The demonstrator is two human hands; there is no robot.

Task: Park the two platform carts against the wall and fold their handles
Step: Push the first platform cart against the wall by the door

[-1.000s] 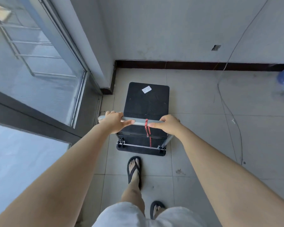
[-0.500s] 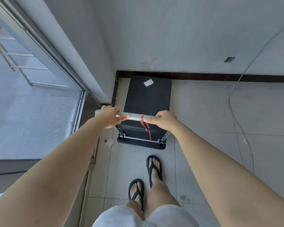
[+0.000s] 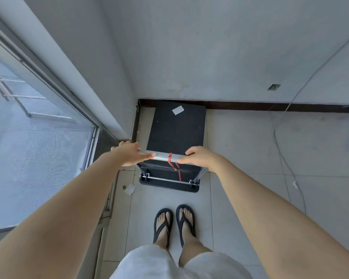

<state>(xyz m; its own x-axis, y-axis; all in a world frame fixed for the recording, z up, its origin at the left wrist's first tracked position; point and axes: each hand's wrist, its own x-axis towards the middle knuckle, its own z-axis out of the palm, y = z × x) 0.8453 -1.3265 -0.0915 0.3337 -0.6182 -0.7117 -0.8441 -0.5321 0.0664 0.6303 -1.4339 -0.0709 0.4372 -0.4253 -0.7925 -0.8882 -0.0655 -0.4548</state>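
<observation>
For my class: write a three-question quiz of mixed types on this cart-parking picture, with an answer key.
1. True or false: the platform cart has its far edge at the dark baseboard.
2. What is tied round the handle bar? A red cord; B blue tape; C a chain.
3. Fill in: the handle stands ___, not folded.

Key:
1. True.
2. A: the red cord sits between the left hand and right hand.
3. Upright.

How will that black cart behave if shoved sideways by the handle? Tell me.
The platform cart carries no load, so it probably shifts easily. Its upright handle sits high above the low deck, so it may tip slightly. Its wheels are hidden, so rolling sideways is uncertain.
</observation>
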